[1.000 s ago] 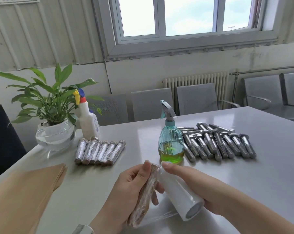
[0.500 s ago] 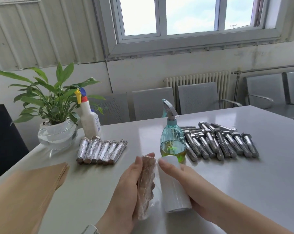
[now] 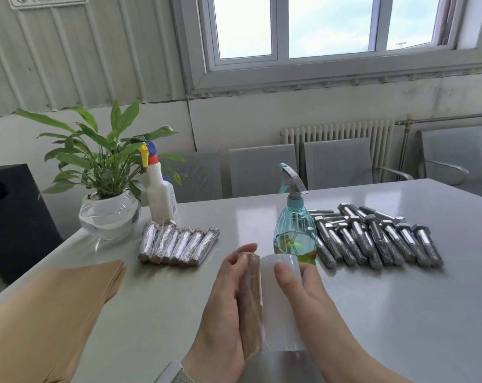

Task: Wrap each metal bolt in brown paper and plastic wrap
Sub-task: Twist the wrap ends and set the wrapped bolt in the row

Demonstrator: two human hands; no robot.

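The left hand (image 3: 223, 308) gripped the paper-wrapped bolt (image 3: 250, 305) upright over the table (image 3: 400, 313), its fingers curled behind it. The right hand (image 3: 306, 297) held the film roll (image 3: 282, 308) pressed against the bolt, thumb on top. Wrapped bolts (image 3: 176, 246) lay by the plant (image 3: 107, 172); bare bolts (image 3: 372, 237) lay right of the spray bottle (image 3: 295, 230); paper sheets (image 3: 54, 310) lay left

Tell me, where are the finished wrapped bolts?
The wrapped bolts lie in a row on the table's left side, before the white spray bottle and potted plant.
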